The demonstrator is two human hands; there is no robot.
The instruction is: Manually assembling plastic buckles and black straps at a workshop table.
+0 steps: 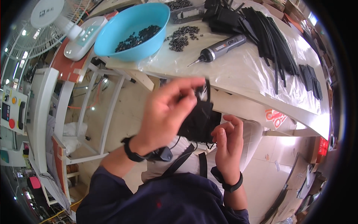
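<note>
A black fabric piece (197, 123) lies over my lap, below the table's front edge. My left hand (164, 112) is raised above its left side. The thumb and forefinger are brought together by a narrow black strap (208, 89) that rises from the fabric, and motion blurs the fingertips. A small shiny part shows beside the strap, too unclear to name. At the fabric's right edge is my right hand (229, 143), its fingers curled against the cloth and its thumb upright. Thin black cords hang from the fabric's lower edge.
On the plastic-covered table (238, 74) lie a grey electric screwdriver (223, 47), small dark metal parts (182, 37) and many black strips (268, 41). A blue basin (130, 28) with black pieces overhangs the left corner. A white fan (48, 15) stands far left.
</note>
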